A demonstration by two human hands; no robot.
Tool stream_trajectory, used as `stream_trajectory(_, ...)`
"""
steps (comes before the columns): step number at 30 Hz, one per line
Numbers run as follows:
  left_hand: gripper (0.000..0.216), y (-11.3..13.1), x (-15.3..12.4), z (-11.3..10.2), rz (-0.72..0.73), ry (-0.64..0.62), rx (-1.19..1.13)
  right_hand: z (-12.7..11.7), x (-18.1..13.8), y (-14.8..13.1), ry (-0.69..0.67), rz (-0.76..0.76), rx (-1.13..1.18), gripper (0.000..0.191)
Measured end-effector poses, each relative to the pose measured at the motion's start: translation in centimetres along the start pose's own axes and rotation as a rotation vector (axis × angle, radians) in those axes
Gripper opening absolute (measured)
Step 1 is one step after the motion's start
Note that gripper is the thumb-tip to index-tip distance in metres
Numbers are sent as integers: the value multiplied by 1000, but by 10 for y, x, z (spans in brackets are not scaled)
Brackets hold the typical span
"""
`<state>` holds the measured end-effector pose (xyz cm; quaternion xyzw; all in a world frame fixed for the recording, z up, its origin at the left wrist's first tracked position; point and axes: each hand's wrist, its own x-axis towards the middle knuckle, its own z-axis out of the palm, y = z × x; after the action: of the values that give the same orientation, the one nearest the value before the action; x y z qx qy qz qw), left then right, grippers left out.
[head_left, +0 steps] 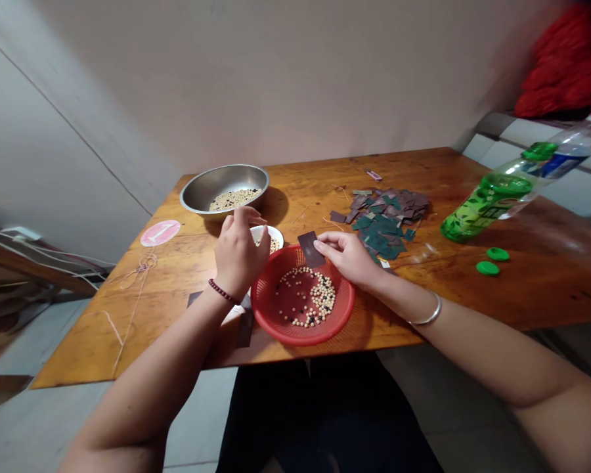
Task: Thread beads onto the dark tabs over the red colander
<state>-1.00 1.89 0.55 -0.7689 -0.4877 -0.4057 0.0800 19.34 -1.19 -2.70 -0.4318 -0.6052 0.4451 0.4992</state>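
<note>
My right hand [345, 255] pinches a small dark brown rectangular piece [309, 247] by its edge, over the far rim of a red plastic basket [260, 309]. Pale beans [322, 295] with some black ones are scattered on the basket's bottom, mostly toward its right. Just left of the basket, my left hand [240, 248] hovers at a small white bowl [276, 233], its thumb and fingers apart and nothing visible between them. Part of that bowl, which has pale beans in it, is hidden behind this hand.
A steel bowl [192, 194] of mixed beans stands at the back left, near a pink disc marked 1 [160, 233]. Dark green and brown pieces [384, 226] lie heaped on the right. Beyond them are a green bottle [487, 203], a clear bottle [574, 148] and two green caps [487, 268].
</note>
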Motion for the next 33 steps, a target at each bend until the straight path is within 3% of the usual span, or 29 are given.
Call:
stream_trajectory(4, 26, -8, 4, 6, -56, -127, -25, -1, 0, -1, -14, 4, -4, 24)
stream_trajectory(8, 25, -4, 3, 6, -55, -139, -89, -1, 1, -1, -6, -2, -6, 23)
stream_trajectory(13, 24, -11, 7, -2, -95, -153, 121, -1, 1, 0, -24, 3, -2, 24)
stream_trajectory(18, 15, -30, 8, -2, -38, -389, 319, 0, 0, 1, -20, 10, 8, 24)
stream_trajectory(25, 34, -33, 10, -2, -112, -691, 364, 0, 1, 0, -22, 7, 4, 25)
stream_trajectory(33, 21, -25, 11, -3, -143, -696, 379, -1, 1, 3, -18, 14, -10, 26)
